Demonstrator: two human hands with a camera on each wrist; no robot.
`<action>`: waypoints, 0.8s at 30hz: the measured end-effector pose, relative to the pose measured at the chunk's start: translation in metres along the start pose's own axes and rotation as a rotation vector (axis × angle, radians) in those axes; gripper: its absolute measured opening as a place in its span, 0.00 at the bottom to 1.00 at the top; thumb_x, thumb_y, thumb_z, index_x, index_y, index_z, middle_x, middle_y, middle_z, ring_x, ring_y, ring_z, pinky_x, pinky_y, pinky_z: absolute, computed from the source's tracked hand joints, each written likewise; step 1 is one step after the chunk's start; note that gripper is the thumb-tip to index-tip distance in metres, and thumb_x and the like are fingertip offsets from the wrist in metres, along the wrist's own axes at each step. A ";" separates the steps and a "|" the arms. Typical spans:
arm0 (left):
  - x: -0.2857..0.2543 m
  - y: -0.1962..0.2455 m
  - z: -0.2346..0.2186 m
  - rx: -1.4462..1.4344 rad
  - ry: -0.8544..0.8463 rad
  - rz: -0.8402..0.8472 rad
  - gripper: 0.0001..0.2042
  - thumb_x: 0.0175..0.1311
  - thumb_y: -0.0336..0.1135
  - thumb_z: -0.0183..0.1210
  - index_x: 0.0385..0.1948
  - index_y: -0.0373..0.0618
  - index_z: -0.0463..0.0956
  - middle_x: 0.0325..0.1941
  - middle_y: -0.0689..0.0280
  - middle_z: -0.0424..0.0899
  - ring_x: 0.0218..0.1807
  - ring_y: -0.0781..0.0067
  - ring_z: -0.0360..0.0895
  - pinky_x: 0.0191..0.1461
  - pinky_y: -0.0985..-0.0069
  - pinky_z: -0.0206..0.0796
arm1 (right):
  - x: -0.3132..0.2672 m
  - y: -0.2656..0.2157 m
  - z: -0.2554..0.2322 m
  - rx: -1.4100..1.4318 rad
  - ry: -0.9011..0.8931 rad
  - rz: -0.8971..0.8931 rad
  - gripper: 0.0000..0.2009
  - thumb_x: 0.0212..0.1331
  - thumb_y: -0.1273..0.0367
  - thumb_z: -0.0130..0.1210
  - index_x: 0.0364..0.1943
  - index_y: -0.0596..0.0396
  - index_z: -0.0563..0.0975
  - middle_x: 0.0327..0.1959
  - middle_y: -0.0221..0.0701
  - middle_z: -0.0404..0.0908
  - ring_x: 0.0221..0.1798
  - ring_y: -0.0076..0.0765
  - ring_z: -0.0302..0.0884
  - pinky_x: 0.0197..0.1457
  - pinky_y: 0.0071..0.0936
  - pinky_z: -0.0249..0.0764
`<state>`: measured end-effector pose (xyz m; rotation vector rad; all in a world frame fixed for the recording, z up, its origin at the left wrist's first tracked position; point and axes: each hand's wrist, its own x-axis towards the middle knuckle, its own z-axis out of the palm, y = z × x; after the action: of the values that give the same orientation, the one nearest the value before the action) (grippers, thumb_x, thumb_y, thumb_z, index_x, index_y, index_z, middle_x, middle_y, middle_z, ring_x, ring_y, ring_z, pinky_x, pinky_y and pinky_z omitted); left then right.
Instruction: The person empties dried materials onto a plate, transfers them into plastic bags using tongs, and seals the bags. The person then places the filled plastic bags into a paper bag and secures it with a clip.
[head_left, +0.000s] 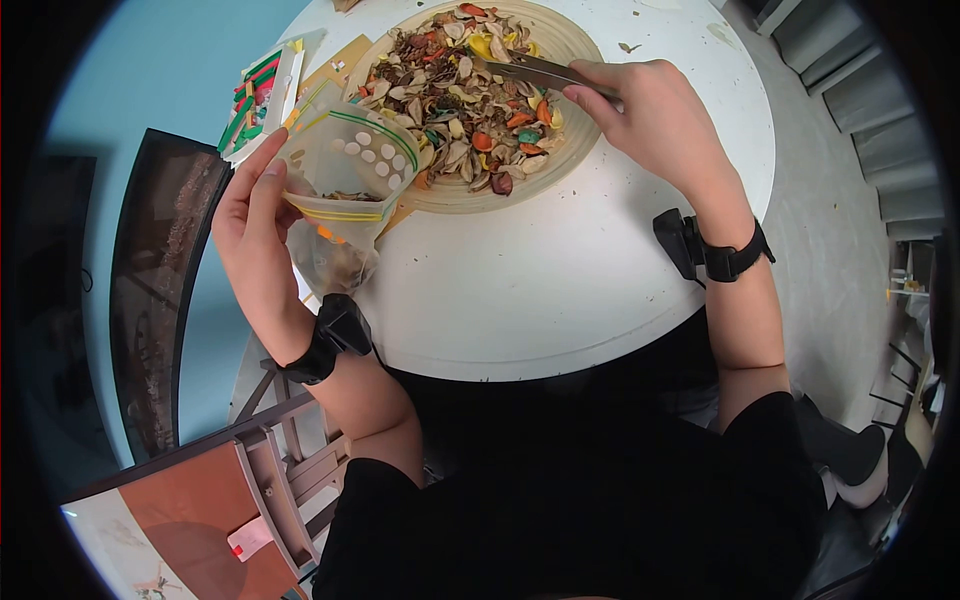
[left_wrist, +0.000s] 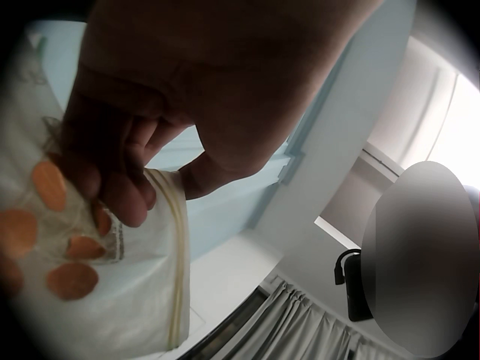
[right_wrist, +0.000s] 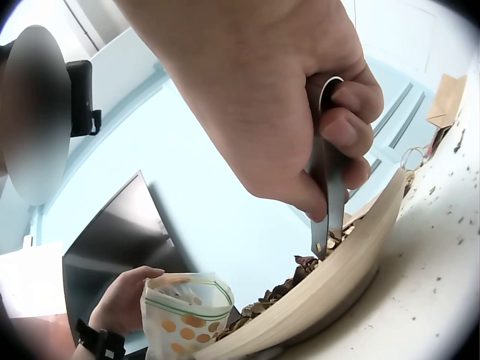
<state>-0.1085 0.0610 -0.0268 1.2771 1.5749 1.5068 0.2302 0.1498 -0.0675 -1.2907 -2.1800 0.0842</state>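
At a round white surface [head_left: 560, 290], the left hand [head_left: 255, 225] pinches an open zip bag [head_left: 345, 165] at nine o'clock of the potpourri bowl [head_left: 575, 140], where the right hand [head_left: 655, 115] grips metal tongs [head_left: 540, 70].

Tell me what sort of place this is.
Probably a room at home, used for crafts: a round white table bearing a bowl of potpourri, a chair alongside, and curtains by a window.

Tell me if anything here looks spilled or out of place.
A few dried bits lie loose on the white table beyond the bowl, near its far rim. Otherwise nothing stands out: left hand holds the bag, right hand the tongs.
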 end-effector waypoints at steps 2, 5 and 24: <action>0.000 0.001 0.003 0.001 0.009 -0.009 0.17 0.72 0.33 0.59 0.59 0.38 0.81 0.31 0.71 0.81 0.27 0.87 0.71 0.37 0.84 0.70 | 0.000 -0.007 -0.002 0.033 0.038 -0.003 0.09 0.65 0.61 0.62 0.41 0.47 0.87 0.18 0.37 0.79 0.24 0.49 0.79 0.32 0.40 0.76; 0.000 -0.001 0.005 0.000 0.013 -0.013 0.17 0.72 0.34 0.59 0.59 0.38 0.81 0.31 0.71 0.81 0.28 0.87 0.72 0.37 0.84 0.70 | -0.002 -0.032 -0.002 0.153 0.096 -0.082 0.11 0.65 0.60 0.62 0.45 0.47 0.86 0.21 0.36 0.81 0.25 0.48 0.80 0.31 0.39 0.76; 0.002 -0.005 0.003 -0.004 -0.018 -0.010 0.17 0.73 0.34 0.59 0.59 0.38 0.81 0.29 0.71 0.81 0.27 0.87 0.73 0.36 0.84 0.69 | 0.004 0.014 -0.009 -0.005 -0.144 0.256 0.17 0.67 0.53 0.59 0.50 0.46 0.88 0.23 0.42 0.84 0.26 0.45 0.83 0.38 0.37 0.79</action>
<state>-0.1074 0.0645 -0.0313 1.2754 1.5639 1.4881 0.2443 0.1585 -0.0635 -1.6049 -2.1214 0.2813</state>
